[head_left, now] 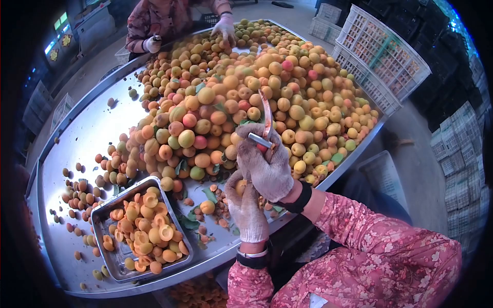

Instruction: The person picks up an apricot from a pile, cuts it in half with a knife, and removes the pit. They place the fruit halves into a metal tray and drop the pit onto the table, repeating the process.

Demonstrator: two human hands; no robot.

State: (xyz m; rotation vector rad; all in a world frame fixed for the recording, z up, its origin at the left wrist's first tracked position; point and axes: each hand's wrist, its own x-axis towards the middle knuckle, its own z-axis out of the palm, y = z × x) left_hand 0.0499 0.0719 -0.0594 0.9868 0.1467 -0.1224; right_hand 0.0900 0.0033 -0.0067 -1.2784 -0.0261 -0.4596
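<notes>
My right hand (pixel 267 167), in a soiled whitish glove, is closed on a small knife (pixel 267 115) whose thin curved blade points up and away over the fruit. Just below it, my left hand (pixel 247 213), gloved too, curls its fingers around an apricot (pixel 241 187). The hands are close together; whether they touch is hard to tell. Beyond them lies a large heap of whole apricots (pixel 205 123) in yellow, orange and green. A loose apricot (pixel 207 207) rests left of my left hand, among small brownish pits (pixel 222 222) and green leaves (pixel 209 195).
A metal tray (pixel 187 233) of halved apricots (pixel 146 231) sits on the metal table (pixel 102 138), left of my hands. Across the table, another person's gloved hand (pixel 224 30) reaches into the heap. White crates (pixel 382 51) are stacked at right, with more crates (pixel 462 154) behind.
</notes>
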